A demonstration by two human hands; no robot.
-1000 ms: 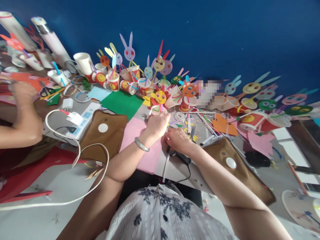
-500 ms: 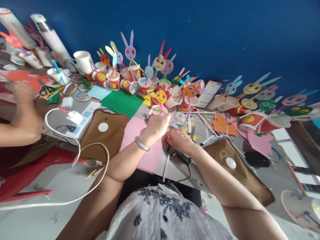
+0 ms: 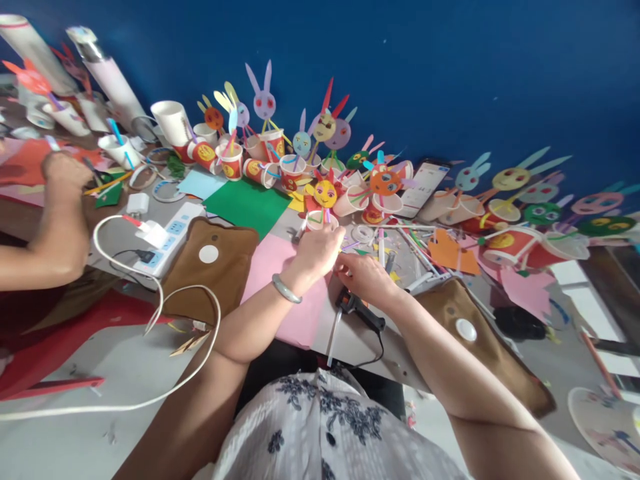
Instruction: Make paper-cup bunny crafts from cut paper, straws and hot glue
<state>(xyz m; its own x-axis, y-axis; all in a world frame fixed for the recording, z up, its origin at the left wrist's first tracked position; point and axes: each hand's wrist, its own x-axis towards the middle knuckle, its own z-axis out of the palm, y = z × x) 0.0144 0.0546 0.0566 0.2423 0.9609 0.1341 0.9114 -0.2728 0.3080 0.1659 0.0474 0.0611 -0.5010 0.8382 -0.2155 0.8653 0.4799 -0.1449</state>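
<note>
My left hand [image 3: 320,252], with a bangle at the wrist, is closed just in front of a paper cup [image 3: 315,221]. A yellow paper face with red petals [image 3: 325,194] stands up from that cup. Close beside it, the fingers of my right hand [image 3: 365,275] are bent and pinched together. What either hand holds is hidden by the fingers. Below my right hand a black glue gun [image 3: 367,315] lies on the table with its glue stick pointing towards me. Pink paper [image 3: 280,293] is spread under my left forearm.
Paper cups with rabbit faces [image 3: 264,104] line the blue wall. Brown pouches [image 3: 213,267] lie on both sides. A white power strip [image 3: 173,233] with a looping white cable is at left. Straws and scraps [image 3: 410,247] litter the right. A co-worker's hand [image 3: 65,170] is far left.
My right hand has lifted slightly away from the glue gun, which now shows more. My left hand stays almost in place. The co-worker's hand has moved right. The view has shifted slightly.
</note>
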